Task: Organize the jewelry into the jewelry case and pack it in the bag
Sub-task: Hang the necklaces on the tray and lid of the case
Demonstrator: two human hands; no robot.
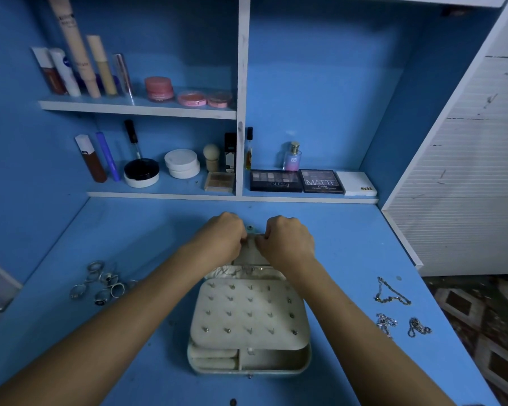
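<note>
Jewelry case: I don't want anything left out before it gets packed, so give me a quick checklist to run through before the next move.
1. Jewelry case open and flat on the desk: ok.
2. Earring panel filled with studs: ok, several rows show.
3. Rings stowed: not ok, they lie in a heap on the desk to the case's left.
4. Chains stowed: not ok, three lie loose on the desk at right.
5. What the left hand and right hand pinch at the lid's far pocket: cannot tell, the fingers cover it.
6. Bag ready nearby: cannot tell, none in view.
</note>
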